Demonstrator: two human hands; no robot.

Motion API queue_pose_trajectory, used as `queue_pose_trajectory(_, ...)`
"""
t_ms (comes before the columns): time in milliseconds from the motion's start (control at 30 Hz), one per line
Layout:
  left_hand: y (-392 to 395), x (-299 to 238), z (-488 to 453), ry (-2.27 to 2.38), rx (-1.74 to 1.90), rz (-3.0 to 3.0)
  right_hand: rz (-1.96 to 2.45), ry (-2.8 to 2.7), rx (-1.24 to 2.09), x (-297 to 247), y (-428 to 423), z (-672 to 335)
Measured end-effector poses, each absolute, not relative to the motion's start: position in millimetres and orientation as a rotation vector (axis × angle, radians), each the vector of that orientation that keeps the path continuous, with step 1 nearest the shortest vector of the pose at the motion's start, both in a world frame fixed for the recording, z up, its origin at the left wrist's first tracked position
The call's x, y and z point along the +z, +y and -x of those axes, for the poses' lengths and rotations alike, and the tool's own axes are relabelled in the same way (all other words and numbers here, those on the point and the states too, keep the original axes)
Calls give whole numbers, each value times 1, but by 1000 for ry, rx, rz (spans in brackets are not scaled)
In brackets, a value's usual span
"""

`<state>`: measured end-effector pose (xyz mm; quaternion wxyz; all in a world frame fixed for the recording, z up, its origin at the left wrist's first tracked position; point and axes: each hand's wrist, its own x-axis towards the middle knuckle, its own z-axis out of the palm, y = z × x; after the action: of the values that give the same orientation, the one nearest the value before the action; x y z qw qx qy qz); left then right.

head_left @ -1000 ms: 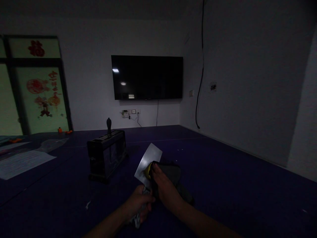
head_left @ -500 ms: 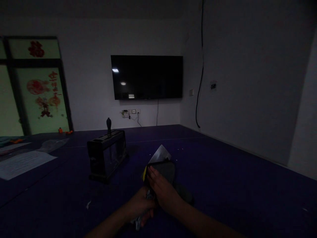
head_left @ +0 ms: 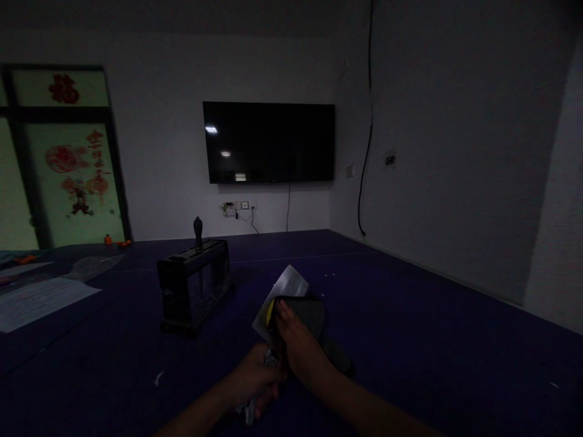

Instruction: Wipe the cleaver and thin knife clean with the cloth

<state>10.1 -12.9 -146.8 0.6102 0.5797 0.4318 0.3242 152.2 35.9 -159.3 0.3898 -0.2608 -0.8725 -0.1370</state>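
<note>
In the dim head view, my left hand (head_left: 257,377) is closed round a crumpled, light grey cloth-like piece (head_left: 248,411), whose end hangs below the fist. My right hand (head_left: 300,343) grips the left edge of a dark grey pouch-like object (head_left: 307,312), its fingers close together and fairly straight. A strip of yellow (head_left: 270,311) shows along that edge. Behind and left of it, a pale shiny flat sheet (head_left: 286,284) stands out at a slant. The two hands almost touch; whatever lies between them is hidden.
A black box-shaped device (head_left: 195,285) with a knobbed lever stands left on the purple surface (head_left: 410,352). Printed paper (head_left: 50,300), clear plastic (head_left: 93,267) and small orange pieces (head_left: 108,240) lie farther left. White scraps are scattered about. A television (head_left: 271,142) hangs on the wall.
More of the pale sheet now shows along the left side of the dark pouch, down towards my left hand. Both hands keep nearly the same place; the view has shifted slightly.
</note>
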Motion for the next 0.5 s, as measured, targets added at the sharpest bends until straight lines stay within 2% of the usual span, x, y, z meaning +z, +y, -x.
queue_pose_trajectory(300, -18, -143, -11, 978, 800, -1260, 755, -2065, -178, -164, 45, -155)
queue_pose_trajectory(500, -19, -141, -10, 973, 790, -1274, 754, -2064, -259, -165, 46, -157)
